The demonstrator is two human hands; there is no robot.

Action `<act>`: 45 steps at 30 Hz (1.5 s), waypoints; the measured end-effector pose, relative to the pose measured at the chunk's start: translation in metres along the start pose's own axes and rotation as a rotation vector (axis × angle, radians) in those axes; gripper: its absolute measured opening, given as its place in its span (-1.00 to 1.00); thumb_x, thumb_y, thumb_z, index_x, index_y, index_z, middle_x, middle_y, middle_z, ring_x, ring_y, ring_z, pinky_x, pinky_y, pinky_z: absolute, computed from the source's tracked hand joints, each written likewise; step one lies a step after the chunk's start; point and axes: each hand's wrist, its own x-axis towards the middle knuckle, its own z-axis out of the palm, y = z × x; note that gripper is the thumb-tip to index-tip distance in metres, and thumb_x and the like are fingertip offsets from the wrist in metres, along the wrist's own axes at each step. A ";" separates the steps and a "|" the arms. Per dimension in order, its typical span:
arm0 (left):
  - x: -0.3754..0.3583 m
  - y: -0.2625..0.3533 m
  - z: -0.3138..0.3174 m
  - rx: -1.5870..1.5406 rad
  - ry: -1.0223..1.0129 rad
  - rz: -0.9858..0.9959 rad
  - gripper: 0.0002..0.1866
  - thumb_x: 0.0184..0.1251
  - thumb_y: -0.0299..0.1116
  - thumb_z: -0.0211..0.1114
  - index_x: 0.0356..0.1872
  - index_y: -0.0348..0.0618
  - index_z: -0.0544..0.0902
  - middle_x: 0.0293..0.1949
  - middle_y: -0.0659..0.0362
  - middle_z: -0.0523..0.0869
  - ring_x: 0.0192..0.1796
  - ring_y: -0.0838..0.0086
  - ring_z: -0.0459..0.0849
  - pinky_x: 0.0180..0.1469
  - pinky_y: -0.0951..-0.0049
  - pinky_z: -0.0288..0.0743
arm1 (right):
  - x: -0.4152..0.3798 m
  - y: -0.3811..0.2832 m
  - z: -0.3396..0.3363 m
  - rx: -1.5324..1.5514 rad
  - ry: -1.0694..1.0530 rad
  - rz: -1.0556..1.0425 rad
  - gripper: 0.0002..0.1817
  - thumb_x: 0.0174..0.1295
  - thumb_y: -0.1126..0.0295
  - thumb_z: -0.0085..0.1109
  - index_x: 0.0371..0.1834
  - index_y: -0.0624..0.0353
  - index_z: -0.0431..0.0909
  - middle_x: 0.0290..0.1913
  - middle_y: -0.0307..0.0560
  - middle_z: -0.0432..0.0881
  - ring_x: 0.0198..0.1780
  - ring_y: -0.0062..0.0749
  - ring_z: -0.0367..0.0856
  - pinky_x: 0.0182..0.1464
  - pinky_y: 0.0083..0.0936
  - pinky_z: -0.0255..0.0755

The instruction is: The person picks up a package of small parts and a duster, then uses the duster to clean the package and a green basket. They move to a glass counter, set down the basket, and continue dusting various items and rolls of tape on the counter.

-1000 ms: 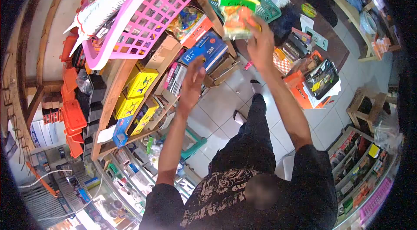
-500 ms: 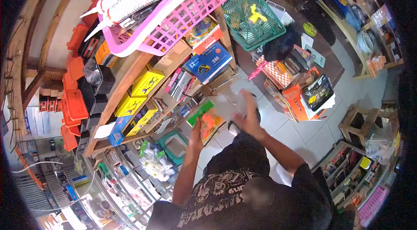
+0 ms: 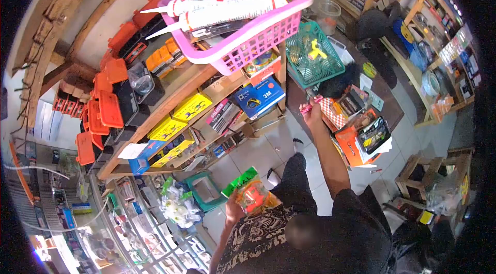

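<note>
My left hand (image 3: pixel 235 209) is closed on a clear plastic packet (image 3: pixel 253 194) with a green header and orange contents, held close to my shirt. Stretched out over the dark table (image 3: pixel 395 106), my right hand (image 3: pixel 311 112) has its fingers closed around a pink patterned item (image 3: pixel 306 107). That item lies at the corner of a red-and-white checkered box (image 3: pixel 330 111). Beside the box are an orange package (image 3: pixel 352 149) and a black packet (image 3: pixel 374 135).
A pink basket (image 3: pixel 227 59) of sealant tubes sits on the wooden shelf (image 3: pixel 175 93) at upper left. Behind the checkered box is a green basket (image 3: pixel 336 67). A wooden stool (image 3: pixel 413 173) stands at the right, and a teal bin (image 3: pixel 204 188) is on the floor.
My right hand has moved away from the packet to the table and closed on the pink item. My left hand has lowered the packet toward my body. The view has shifted.
</note>
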 end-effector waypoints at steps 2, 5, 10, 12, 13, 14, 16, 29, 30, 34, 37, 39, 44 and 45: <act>-0.009 0.001 0.018 -0.117 -0.003 0.000 -0.46 0.49 -0.09 0.03 0.30 -0.30 0.33 0.18 -0.02 0.54 0.20 0.25 0.54 0.29 0.11 0.39 | -0.021 0.002 0.020 0.012 -0.069 -0.021 -0.88 0.36 0.38 -0.01 -0.37 0.01 0.35 -0.61 -0.28 0.30 -0.57 -0.47 0.31 -0.37 -0.38 0.40; 0.009 -0.032 -0.043 0.023 0.002 0.195 -0.37 0.29 -0.21 0.34 0.26 -0.35 0.34 0.12 0.02 0.58 0.10 0.43 0.56 0.20 0.36 0.45 | -0.048 0.011 0.037 -0.036 -0.085 -0.128 -0.93 0.38 0.38 -0.01 -0.29 -0.02 0.35 -0.62 -0.30 0.30 -0.59 -0.50 0.30 -0.47 -0.43 0.35; 0.013 -0.014 -0.015 -0.198 -0.201 0.104 -0.36 0.41 0.08 0.10 0.31 -0.18 0.34 0.16 0.02 0.57 0.18 0.30 0.55 0.20 0.15 0.46 | -0.105 0.036 0.055 -0.115 -0.053 -0.273 -0.84 0.40 0.29 0.05 -0.09 -0.05 0.29 -0.61 -0.30 0.27 -0.63 -0.55 0.27 -0.58 -0.52 0.24; 0.005 0.005 0.033 -0.306 -0.265 0.158 -0.36 0.48 0.16 -0.17 0.33 -0.13 0.34 0.20 -0.01 0.54 0.22 0.10 0.52 0.23 -0.01 0.42 | -0.148 0.038 0.071 -0.170 -0.123 -0.303 -0.82 0.40 0.24 0.06 -0.13 -0.01 0.29 -0.60 -0.30 0.27 -0.63 -0.55 0.27 -0.58 -0.54 0.23; 0.002 0.018 0.047 -0.326 -0.321 0.170 -0.37 0.48 0.14 -0.16 0.33 -0.14 0.34 0.20 -0.01 0.54 0.22 0.07 0.52 0.24 -0.01 0.41 | -0.162 0.040 0.074 -0.203 -0.180 -0.336 -0.78 0.39 0.18 0.07 -0.16 0.02 0.30 -0.60 -0.30 0.27 -0.63 -0.56 0.28 -0.59 -0.56 0.22; 0.005 0.029 0.051 -0.343 -0.374 0.201 -0.37 0.49 0.14 -0.18 0.33 -0.14 0.34 0.20 -0.01 0.54 0.22 0.06 0.52 0.26 -0.02 0.39 | -0.169 0.046 0.073 -0.263 -0.172 -0.371 -0.73 0.40 0.11 0.05 -0.34 -0.04 0.27 -0.60 -0.34 0.24 -0.66 -0.58 0.18 -0.63 -0.61 0.08; 0.006 0.049 0.052 -0.467 -0.293 0.249 -0.40 0.50 0.12 -0.21 0.31 -0.11 0.36 0.17 -0.09 0.54 0.19 -0.07 0.51 0.27 -0.27 0.27 | -0.185 0.053 0.059 -0.318 -0.293 -0.311 -0.72 0.40 0.09 0.06 -0.33 -0.02 0.28 -0.58 -0.32 0.25 -0.67 -0.58 0.19 -0.64 -0.62 0.11; -0.036 0.143 0.040 -0.422 -0.314 0.744 -0.35 0.53 0.11 -0.26 0.42 -0.17 0.18 0.36 -0.03 0.35 0.34 0.03 0.39 0.39 -0.02 0.23 | -0.315 0.067 0.000 -1.067 -0.970 -0.142 -0.73 0.38 0.24 0.06 -0.02 0.18 0.37 -0.48 -0.27 0.39 -0.56 -0.68 0.26 -0.56 -0.64 0.21; -0.041 0.144 0.041 -0.414 -0.287 0.737 -0.36 0.53 0.09 -0.25 0.39 -0.19 0.23 0.32 -0.03 0.40 0.31 0.05 0.43 0.37 -0.01 0.27 | -0.313 0.064 -0.002 -1.261 -1.077 -0.312 -0.66 0.37 0.21 0.09 0.04 0.22 0.40 -0.45 -0.21 0.47 -0.52 -0.62 0.33 -0.46 -0.59 0.28; -0.045 0.152 0.018 -0.464 -0.679 0.710 -0.41 0.54 0.06 -0.20 0.31 -0.21 0.37 0.21 -0.01 0.53 0.22 0.11 0.53 0.28 0.03 0.40 | -0.322 0.060 0.013 -1.638 -1.259 -0.178 -0.59 0.36 0.22 0.13 0.11 0.30 0.43 -0.41 -0.13 0.52 -0.40 -0.57 0.47 -0.30 -0.55 0.38; -0.034 0.129 0.005 -0.405 -0.068 0.629 -0.46 0.49 0.14 -0.12 -0.05 -0.15 0.57 -0.34 0.09 0.72 -0.39 0.28 0.71 -0.32 0.28 0.63 | -0.319 0.072 0.012 -1.600 -1.254 -0.159 -0.68 0.38 0.26 0.11 0.04 0.26 0.45 -0.44 -0.22 0.47 -0.43 -0.62 0.41 -0.35 -0.60 0.33; -0.032 0.110 0.003 -0.350 -0.170 0.565 -0.47 0.48 0.14 -0.12 -0.07 -0.13 0.57 -0.35 0.09 0.71 -0.39 0.30 0.72 -0.35 0.29 0.63 | -0.326 0.081 0.028 -1.499 -1.195 0.031 -0.72 0.39 0.27 0.09 -0.01 0.24 0.46 -0.45 -0.27 0.44 -0.44 -0.65 0.37 -0.37 -0.63 0.29; -0.046 0.113 -0.006 -0.418 -0.202 0.584 -0.51 0.47 0.16 -0.10 -0.25 -0.07 0.55 -0.42 0.10 0.68 -0.43 0.39 0.69 -0.45 0.33 0.60 | -0.327 0.093 0.045 -1.426 -1.171 0.235 -0.81 0.42 0.30 0.03 -0.14 0.22 0.46 -0.47 -0.39 0.35 -0.45 -0.75 0.26 -0.41 -0.72 0.16; -0.051 0.120 -0.014 -0.419 -0.203 0.590 -0.51 0.47 0.16 -0.10 -0.25 -0.07 0.55 -0.42 0.10 0.68 -0.43 0.39 0.69 -0.45 0.33 0.60 | -0.329 0.090 0.045 -1.461 -1.228 0.226 -0.81 0.43 0.31 0.03 -0.14 0.22 0.47 -0.47 -0.39 0.35 -0.45 -0.75 0.26 -0.41 -0.73 0.17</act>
